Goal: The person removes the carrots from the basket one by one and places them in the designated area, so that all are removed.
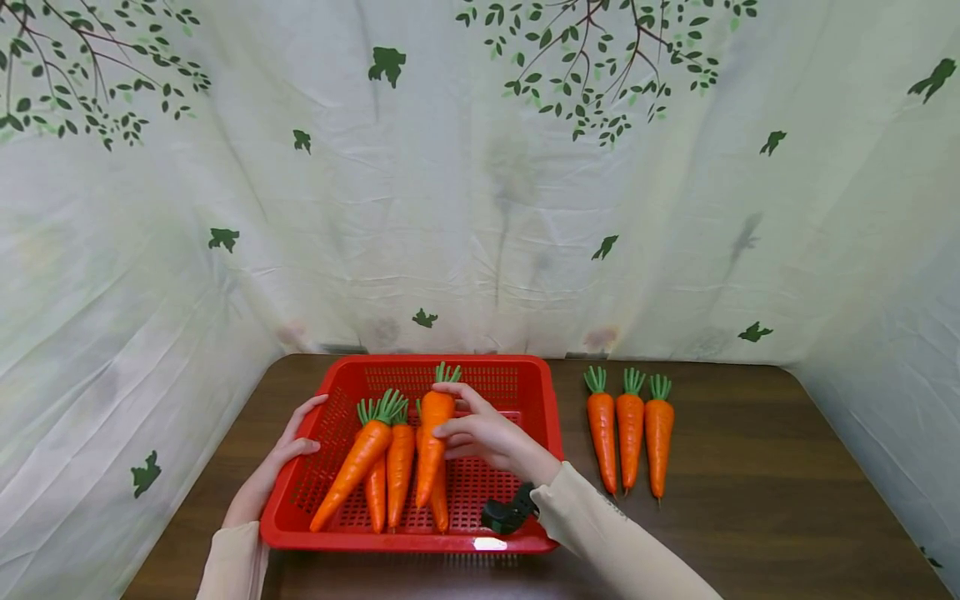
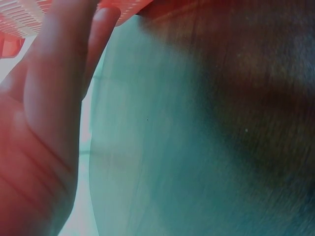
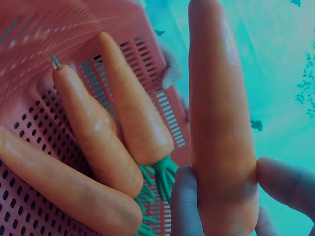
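We see the right hand (image 1: 483, 429) pinching one carrot (image 1: 432, 446) between thumb and fingers near its thick, leafy end; it is over the red perforated basket (image 1: 408, 542), tip towards the near side. As we judge it, that high pinch on a smooth, tapering body could let the tip swing or the carrot slip, knocking the slanting carrot (image 1: 348, 479) to its left or landing across the partly hidden carrot (image 1: 440, 504) below. The left hand (image 1: 281, 454) is at the basket's left rim, thumb and forefinger apart; we cannot tell whether they grip it. If that hold is loose, a bump from the right forearm, which crosses the right rim, could slide the basket towards the three carrots (image 1: 630, 433) on the wooden table (image 1: 765, 475) at right and roll them.
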The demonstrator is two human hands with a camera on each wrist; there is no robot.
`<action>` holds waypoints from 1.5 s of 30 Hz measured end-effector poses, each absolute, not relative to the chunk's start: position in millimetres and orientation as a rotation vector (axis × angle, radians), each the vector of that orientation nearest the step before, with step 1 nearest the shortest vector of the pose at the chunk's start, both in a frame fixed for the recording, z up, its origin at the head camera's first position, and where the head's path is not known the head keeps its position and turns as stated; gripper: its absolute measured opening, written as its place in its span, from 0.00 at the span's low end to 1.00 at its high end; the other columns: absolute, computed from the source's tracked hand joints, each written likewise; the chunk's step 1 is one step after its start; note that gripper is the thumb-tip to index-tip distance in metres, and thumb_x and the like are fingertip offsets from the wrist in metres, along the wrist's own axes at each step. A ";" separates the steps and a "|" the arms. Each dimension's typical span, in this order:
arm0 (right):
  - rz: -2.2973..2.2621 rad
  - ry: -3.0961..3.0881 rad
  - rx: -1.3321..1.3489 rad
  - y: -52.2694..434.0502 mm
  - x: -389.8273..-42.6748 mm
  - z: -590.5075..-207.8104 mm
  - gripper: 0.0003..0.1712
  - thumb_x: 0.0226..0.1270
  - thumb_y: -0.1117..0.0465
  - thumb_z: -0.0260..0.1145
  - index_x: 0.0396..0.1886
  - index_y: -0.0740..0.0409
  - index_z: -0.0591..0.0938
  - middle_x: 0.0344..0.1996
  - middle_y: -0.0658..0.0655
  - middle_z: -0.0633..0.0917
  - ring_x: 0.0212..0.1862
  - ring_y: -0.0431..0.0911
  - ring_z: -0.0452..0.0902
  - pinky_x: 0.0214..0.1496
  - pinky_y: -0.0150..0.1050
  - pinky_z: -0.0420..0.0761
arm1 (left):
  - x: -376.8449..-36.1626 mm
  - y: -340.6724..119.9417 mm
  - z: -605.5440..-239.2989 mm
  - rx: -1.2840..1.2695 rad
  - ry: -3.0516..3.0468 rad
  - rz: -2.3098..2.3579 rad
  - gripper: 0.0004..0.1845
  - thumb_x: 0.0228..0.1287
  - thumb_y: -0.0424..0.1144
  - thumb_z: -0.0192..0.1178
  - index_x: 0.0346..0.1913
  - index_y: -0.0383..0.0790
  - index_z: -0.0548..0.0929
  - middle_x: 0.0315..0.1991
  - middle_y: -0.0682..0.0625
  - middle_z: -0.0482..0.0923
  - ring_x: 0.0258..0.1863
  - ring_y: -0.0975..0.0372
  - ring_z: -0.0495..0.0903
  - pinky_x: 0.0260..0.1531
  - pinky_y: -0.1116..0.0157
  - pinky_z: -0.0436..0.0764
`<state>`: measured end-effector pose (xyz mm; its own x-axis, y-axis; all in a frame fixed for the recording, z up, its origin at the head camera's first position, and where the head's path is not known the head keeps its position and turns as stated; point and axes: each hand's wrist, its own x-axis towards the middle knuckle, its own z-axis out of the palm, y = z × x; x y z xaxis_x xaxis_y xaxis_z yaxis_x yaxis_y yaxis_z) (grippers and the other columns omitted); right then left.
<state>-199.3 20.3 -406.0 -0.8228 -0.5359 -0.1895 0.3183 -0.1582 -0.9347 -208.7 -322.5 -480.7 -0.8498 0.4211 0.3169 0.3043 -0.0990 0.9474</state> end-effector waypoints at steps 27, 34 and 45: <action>-2.090 1.591 -0.320 81.2 -182.6 -396.2 0.37 0.63 0.68 0.61 0.71 0.51 0.61 0.64 0.63 0.63 0.50 0.54 0.72 0.51 0.50 0.76 | -211.4 -323.0 -481.7 0.889 2.025 2.123 0.39 0.57 0.22 0.40 0.71 0.56 0.61 0.57 0.57 0.67 0.49 0.65 0.73 0.45 0.70 0.75; -2.102 1.607 -0.312 95.1 -177.2 -393.6 0.36 0.63 0.67 0.61 0.71 0.50 0.61 0.64 0.62 0.62 0.50 0.54 0.71 0.50 0.49 0.75 | -211.7 -322.8 -482.1 0.896 2.064 2.114 0.40 0.55 0.21 0.40 0.71 0.55 0.62 0.56 0.56 0.68 0.48 0.65 0.74 0.44 0.70 0.74; -2.124 1.614 -0.337 117.9 -170.3 -391.7 0.38 0.63 0.68 0.60 0.72 0.52 0.59 0.66 0.62 0.60 0.54 0.55 0.71 0.51 0.48 0.76 | -211.6 -323.5 -482.6 0.893 2.036 2.115 0.39 0.56 0.22 0.40 0.71 0.55 0.61 0.57 0.57 0.67 0.49 0.65 0.73 0.45 0.69 0.75</action>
<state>-170.3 117.9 -391.7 -0.8695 -0.4884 -0.0743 0.2024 -0.2148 -0.9555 -211.6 -323.5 -482.6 -0.8283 0.4360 0.3519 0.3351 -0.1180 0.9348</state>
